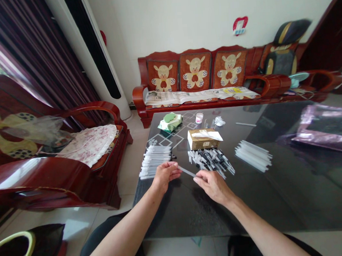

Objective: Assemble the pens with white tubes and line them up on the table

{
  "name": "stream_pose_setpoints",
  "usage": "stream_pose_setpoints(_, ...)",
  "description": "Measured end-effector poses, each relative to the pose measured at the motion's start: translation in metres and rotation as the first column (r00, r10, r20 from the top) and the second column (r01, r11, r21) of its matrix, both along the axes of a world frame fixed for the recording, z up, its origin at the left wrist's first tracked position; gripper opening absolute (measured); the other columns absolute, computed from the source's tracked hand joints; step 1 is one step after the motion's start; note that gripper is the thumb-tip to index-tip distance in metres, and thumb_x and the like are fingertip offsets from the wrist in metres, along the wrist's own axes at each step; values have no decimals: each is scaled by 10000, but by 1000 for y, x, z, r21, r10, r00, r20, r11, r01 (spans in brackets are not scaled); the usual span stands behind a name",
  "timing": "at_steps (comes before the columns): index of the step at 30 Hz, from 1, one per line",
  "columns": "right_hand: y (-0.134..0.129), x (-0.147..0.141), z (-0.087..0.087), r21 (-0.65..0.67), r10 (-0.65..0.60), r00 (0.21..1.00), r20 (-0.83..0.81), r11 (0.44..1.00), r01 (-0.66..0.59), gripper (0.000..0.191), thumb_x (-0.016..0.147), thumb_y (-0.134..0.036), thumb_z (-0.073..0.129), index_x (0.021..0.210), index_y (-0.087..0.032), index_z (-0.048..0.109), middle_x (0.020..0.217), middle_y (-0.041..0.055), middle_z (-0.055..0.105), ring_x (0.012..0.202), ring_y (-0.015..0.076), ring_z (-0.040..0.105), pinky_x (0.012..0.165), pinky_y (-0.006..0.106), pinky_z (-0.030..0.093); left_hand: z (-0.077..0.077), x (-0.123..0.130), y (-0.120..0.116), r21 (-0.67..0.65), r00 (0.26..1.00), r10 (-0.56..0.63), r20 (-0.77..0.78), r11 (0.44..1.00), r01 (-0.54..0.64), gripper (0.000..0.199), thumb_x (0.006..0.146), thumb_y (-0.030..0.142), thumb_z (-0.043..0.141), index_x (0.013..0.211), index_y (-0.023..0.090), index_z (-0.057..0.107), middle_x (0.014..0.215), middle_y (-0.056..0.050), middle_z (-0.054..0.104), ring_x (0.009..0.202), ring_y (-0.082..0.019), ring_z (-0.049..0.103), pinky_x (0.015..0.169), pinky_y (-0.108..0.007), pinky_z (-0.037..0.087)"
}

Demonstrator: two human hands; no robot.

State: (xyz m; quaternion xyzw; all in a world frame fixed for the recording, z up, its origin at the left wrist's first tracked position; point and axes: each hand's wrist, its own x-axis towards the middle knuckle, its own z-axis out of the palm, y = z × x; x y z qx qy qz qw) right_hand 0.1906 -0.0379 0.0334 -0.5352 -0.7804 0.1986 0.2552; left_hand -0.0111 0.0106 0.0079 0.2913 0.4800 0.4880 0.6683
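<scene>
A thin whitish pen barrel (187,172) spans the gap between my two hands above the dark table (194,212). My left hand (166,176) pinches its left end, and my right hand (213,184) pinches the right end. Left of my left hand lies a row of whitish pens (154,162) with some dark tips. Just beyond my hands is a loose heap of short black and whitish pen parts (211,161). To the right, a stack of plain white tubes (253,155) lies side by side.
Behind the heap stands a tissue box (198,142). Farther back are a green wipes pack (170,122), a small white tub (199,118), crumpled tissue (219,121) and a lone tube (246,124). Purple plastic packaging (321,139) covers the right side. A wooden armchair (105,187) stands left.
</scene>
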Motion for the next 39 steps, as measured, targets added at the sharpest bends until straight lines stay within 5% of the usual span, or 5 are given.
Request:
stream_pose_setpoints(6,-9,-12,1,163,-8,942,336,985,-50,316,943,-326,334,820,-186,590,654,54,673,591,156,619,540,247,277,0,4,-5,-9,1000,-13,-24,1000,13,274,651,333,742,706,122,576,589,-25,623,526,-121,624,443,-188,480)
stream_pose_setpoints(10,-12,-18,-2,193,-10,925,381,979,-69,305,950,-302,327,810,-177,568,655,62,673,584,153,616,533,256,251,-8,11,-10,40,997,59,-47,998,-57,288,635,341,740,626,126,549,489,19,556,385,-49,488,356,-140,358)
stream_pose_setpoints(19,-17,-22,-2,214,-33,923,384,975,-54,325,955,-288,322,773,-180,568,642,32,672,565,139,612,530,272,220,-18,21,-16,45,988,151,25,987,-152,314,591,344,758,639,131,533,475,31,546,397,-36,458,408,-144,360)
stream_pose_setpoints(31,-10,-21,-5,-18,-44,999,5,999,44,399,902,-344,388,586,-164,551,502,-6,510,479,96,440,509,229,247,-13,31,-26,142,966,254,-39,959,-246,306,633,362,719,659,128,525,477,22,556,404,-54,471,424,-165,370)
stream_pose_setpoints(39,-8,-19,-16,-249,-136,921,-365,968,44,365,841,-347,460,610,-131,642,451,-34,403,457,88,373,464,210,255,-15,34,-32,183,965,264,-12,949,-257,294,658,356,711,676,132,522,506,21,569,435,-61,500,458,-173,398)
